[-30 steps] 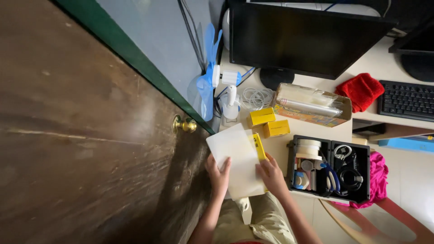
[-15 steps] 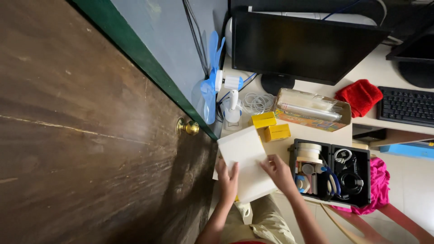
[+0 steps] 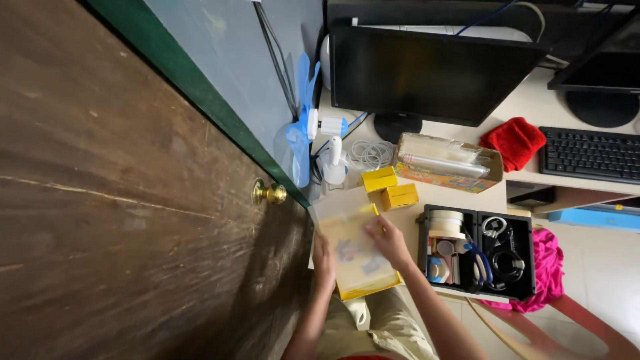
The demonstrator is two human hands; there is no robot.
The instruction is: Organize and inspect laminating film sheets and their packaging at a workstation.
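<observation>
Gripping a translucent sheet low in the middle of the frame, the left hand curls its fingers over the sheet's left edge, and the right hand pinches the right edge. Under the sheet lies a yellow-rimmed tray. Just right sits a black organiser box of tapes and cables. Farther up are two small yellow boxes, a blue desk fan and a dark monitor. A brass doorknob shows on the wooden door at left
</observation>
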